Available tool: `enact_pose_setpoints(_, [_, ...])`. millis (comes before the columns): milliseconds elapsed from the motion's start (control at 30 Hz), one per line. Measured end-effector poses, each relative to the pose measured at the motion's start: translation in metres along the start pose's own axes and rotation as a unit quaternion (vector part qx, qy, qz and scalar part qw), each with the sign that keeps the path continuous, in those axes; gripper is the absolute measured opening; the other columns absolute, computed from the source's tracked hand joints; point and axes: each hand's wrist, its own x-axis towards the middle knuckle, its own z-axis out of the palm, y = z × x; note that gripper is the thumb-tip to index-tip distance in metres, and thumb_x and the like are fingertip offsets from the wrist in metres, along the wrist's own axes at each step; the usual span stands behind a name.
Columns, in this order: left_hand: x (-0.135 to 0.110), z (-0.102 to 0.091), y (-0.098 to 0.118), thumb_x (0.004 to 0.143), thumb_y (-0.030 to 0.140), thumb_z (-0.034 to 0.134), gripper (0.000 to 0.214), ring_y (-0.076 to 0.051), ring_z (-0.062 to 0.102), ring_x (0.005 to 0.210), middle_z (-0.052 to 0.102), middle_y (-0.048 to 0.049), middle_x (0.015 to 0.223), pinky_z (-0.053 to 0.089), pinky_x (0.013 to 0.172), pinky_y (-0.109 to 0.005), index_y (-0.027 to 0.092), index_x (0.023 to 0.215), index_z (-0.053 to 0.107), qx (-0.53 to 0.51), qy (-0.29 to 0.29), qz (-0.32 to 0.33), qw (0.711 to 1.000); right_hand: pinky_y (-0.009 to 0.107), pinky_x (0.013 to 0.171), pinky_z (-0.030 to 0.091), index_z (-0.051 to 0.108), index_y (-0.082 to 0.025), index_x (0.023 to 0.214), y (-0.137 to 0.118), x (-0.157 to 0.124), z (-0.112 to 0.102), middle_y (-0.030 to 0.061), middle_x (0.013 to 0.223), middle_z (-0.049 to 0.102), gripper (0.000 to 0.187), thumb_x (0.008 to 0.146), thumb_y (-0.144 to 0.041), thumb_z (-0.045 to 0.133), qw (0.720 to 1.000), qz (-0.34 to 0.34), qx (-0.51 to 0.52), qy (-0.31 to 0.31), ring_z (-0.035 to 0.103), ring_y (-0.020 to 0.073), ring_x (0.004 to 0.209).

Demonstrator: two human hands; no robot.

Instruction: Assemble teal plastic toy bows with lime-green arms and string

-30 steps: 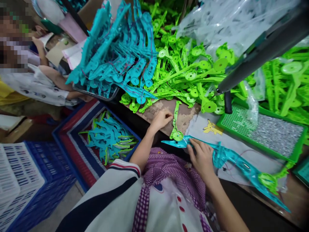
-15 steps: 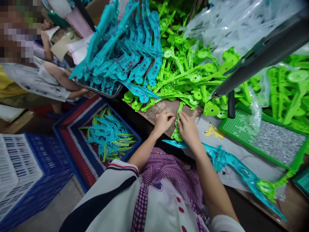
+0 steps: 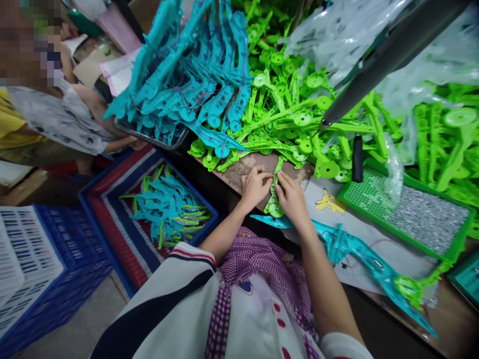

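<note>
A narrow bright green plastic part (image 3: 275, 205) with a rounded near end lies on the worn brown table edge. My left hand (image 3: 255, 188) is closed at its left side, thumb and fingertips meeting against the part. From the right, my right hand (image 3: 291, 196) pinches the same part; its fingers hide some of the middle. Just below my hands, a long blue plastic shell (image 3: 368, 259) with thin wires runs along the table edge, passing under my right forearm. Another green piece (image 3: 409, 289) with a round disc lies against the shell's far right end.
Green parts (image 3: 303, 118) are heaped behind my hands, beside stacked blue shells (image 3: 213, 94). A dark tool with a thin tip (image 3: 389, 65) hangs at upper right, above a green tray (image 3: 447, 254) of small silvery pieces. A blue-rimmed bin (image 3: 107, 244) stands left; a person (image 3: 63, 117) sits beyond.
The hanging tool's tip appears slightly further left and higher. My hands stay at the green part, with only small finger movements. The whole view has shifted slightly.
</note>
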Motion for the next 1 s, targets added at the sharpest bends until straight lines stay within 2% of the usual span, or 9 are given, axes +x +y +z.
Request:
enact_pose_setpoints(133, [0.003,-0.002,0.003,0.090,0.022,0.067,0.018,-0.021,0.062,0.117,0.062,-0.0036,0.128,0.039,0.109,-0.040,0.028,0.104,0.078,-0.015,-0.017,-0.028,0.999,0.055,0.113,0.041,0.055,-0.019,0.146,-0.003,0.000,-0.001,0.0134,0.150,0.054,0.050,0.101,-0.035,0.038,1.000,0.008,-0.026,-0.003,0.050,0.0298,0.139])
enact_pose_setpoints(333, [0.005,-0.005,0.002,0.090,0.027,0.070,0.016,-0.022,0.061,0.121,0.063,-0.0047,0.127,0.038,0.110,-0.041,0.026,0.104,0.078,-0.025,-0.038,-0.028,0.999,0.054,0.112,0.041,0.055,-0.019,0.146,-0.007,0.000,-0.002,0.0132,0.150,0.054,0.050,0.101,-0.034,0.037,0.999,0.014,-0.037,-0.005,0.050,0.0302,0.138])
enact_pose_setpoints(567, [0.012,-0.005,0.002,0.091,0.027,0.070,0.014,-0.021,0.064,0.109,0.065,-0.0021,0.120,0.040,0.103,-0.042,0.029,0.101,0.079,0.010,-0.054,0.015,0.998,0.055,0.108,0.042,0.055,-0.019,0.146,-0.009,0.000,-0.003,0.0120,0.150,0.054,0.051,0.101,-0.034,0.036,0.998,0.022,-0.051,-0.010,0.051,0.0318,0.135])
enact_pose_setpoints(700, [0.027,-0.010,0.000,0.081,0.028,0.079,0.012,-0.023,0.062,0.112,0.063,-0.0036,0.119,0.043,0.098,-0.039,0.024,0.092,0.077,0.033,-0.054,0.039,0.997,0.054,0.108,0.042,0.055,-0.017,0.146,-0.011,0.001,-0.003,0.0125,0.151,0.053,0.051,0.101,-0.033,0.036,0.998,0.025,-0.063,-0.015,0.051,0.0315,0.135])
enact_pose_setpoints(800, [0.049,-0.015,-0.002,0.076,0.027,0.082,0.015,-0.021,0.064,0.100,0.065,-0.0042,0.108,0.046,0.089,-0.035,0.021,0.088,0.076,0.045,-0.099,0.073,0.991,0.055,0.110,0.041,0.054,-0.016,0.146,-0.012,0.001,-0.003,0.0129,0.150,0.054,0.051,0.101,-0.032,0.035,0.997,0.024,-0.076,-0.016,0.052,0.0322,0.133])
enact_pose_setpoints(933, [0.076,-0.018,-0.005,0.075,0.024,0.081,0.008,-0.019,0.063,0.081,0.067,-0.0030,0.089,0.046,0.076,-0.031,0.018,0.078,0.077,0.042,-0.186,0.123,0.974,0.056,0.109,0.041,0.054,-0.017,0.146,-0.012,0.001,-0.003,0.0128,0.150,0.054,0.052,0.101,-0.033,0.036,0.997,0.016,-0.079,-0.007,0.054,0.0330,0.130])
enact_pose_setpoints(1000, [0.080,-0.017,-0.007,0.074,0.025,0.081,0.009,-0.018,0.062,0.077,0.068,-0.0023,0.084,0.046,0.075,-0.030,0.018,0.077,0.076,0.032,-0.195,0.133,0.971,0.056,0.107,0.042,0.055,-0.018,0.146,-0.011,0.001,-0.002,0.0130,0.149,0.055,0.052,0.100,-0.034,0.036,0.997,0.014,-0.071,0.002,0.054,0.0327,0.129])
